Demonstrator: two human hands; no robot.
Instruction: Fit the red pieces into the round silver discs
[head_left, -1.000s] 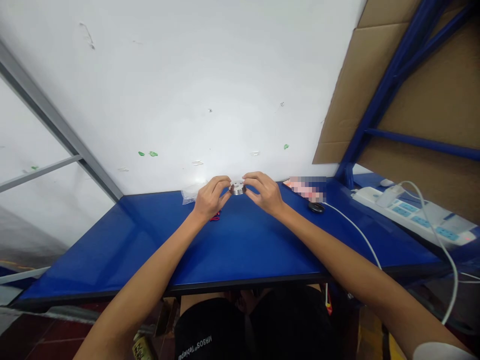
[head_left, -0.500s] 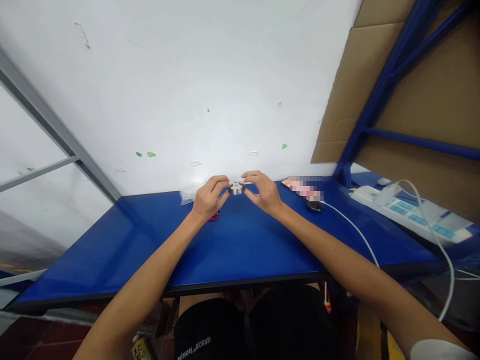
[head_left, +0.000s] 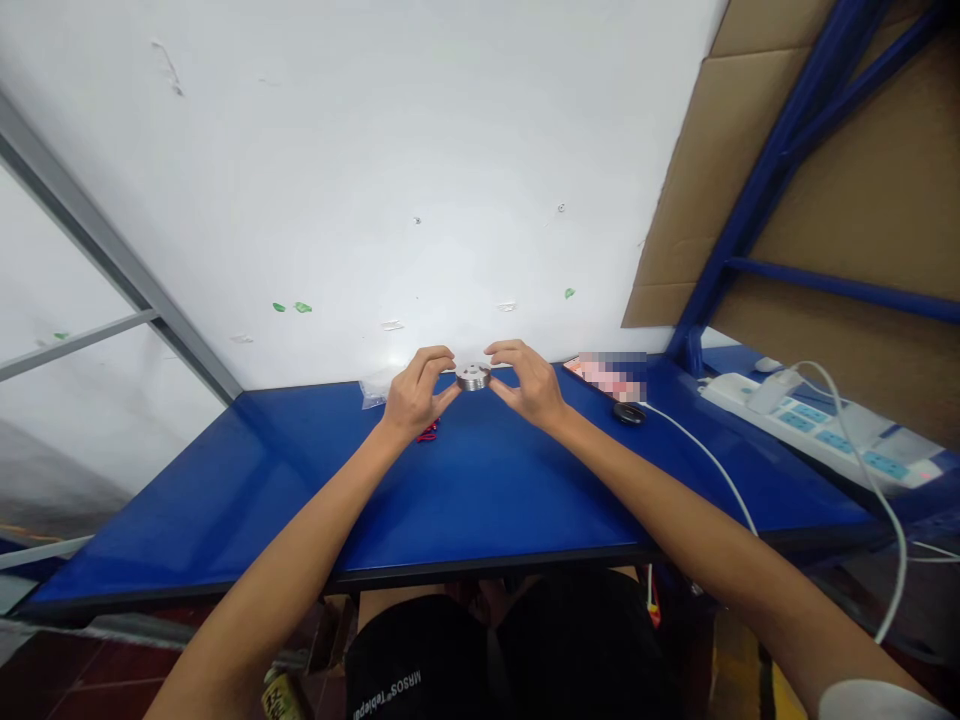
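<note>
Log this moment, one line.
left hand: holds disc | right hand: holds disc | red item: on table, by left hand | power strip: right

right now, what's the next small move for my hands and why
Probably tilt the silver metal disc a little toward you, near edge down, without letting go. Your left hand and right hand hold it from opposite sides, so they could turn it together, and its top face shows only at a slant, leaving its details hard to make out.
</note>
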